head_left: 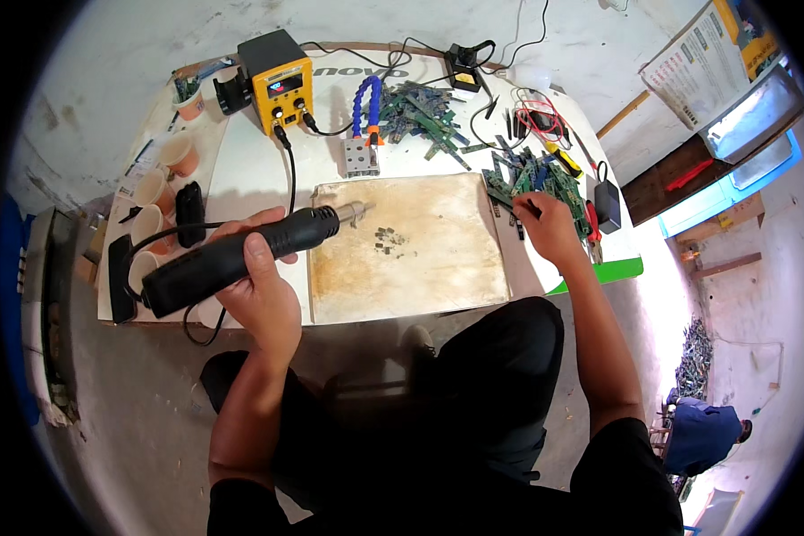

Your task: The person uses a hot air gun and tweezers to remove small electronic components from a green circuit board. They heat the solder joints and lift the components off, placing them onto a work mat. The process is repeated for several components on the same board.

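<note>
My left hand is closed around the black handle of a hot air gun. Its metal nozzle points right, over the far left part of a stained, light-brown square board. Small dark chips lie loose around the middle of that board. My right hand is at the near edge of a heap of narrow green circuit boards, fingers pinched together. A small dark thing shows at its fingertips, too unclear to name.
A yellow-and-black rework station stands at the back left. Beside it are a blue flexible hose and another circuit-board pile. Paper cups line the left edge; red-handled pliers lie right. Another person sits far right.
</note>
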`<state>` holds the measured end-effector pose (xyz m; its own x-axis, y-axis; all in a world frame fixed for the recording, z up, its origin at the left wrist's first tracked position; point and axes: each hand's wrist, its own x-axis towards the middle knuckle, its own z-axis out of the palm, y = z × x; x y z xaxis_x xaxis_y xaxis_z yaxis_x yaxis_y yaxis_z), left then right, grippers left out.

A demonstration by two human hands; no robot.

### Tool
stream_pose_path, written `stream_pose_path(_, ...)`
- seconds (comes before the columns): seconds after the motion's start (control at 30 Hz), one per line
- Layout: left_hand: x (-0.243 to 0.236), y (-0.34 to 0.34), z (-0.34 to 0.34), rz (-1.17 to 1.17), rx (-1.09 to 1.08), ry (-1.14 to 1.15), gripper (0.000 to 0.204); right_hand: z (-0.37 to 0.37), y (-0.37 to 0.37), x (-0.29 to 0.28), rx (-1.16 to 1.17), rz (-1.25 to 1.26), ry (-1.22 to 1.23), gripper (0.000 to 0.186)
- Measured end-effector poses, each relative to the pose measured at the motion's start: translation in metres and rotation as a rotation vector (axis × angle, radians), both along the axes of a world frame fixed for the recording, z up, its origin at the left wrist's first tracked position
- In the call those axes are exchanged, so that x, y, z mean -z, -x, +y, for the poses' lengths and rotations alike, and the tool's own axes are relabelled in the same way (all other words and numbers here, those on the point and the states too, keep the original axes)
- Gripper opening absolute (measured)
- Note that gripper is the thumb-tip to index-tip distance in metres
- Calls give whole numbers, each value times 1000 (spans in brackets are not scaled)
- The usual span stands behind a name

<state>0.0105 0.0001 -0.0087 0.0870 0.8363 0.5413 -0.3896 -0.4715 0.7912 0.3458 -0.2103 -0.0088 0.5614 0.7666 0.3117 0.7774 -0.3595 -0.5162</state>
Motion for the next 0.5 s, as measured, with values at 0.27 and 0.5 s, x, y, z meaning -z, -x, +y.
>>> stream_pose_path(0.27, 3, 5, 2, -13, -9, -35, 32, 4, 1, 6, 65, -113, 87, 24)
stream_pose_path(0.5, -2, 5, 5, -48, -64, -29, 32, 9, -25, 17, 136, -88, 145, 21)
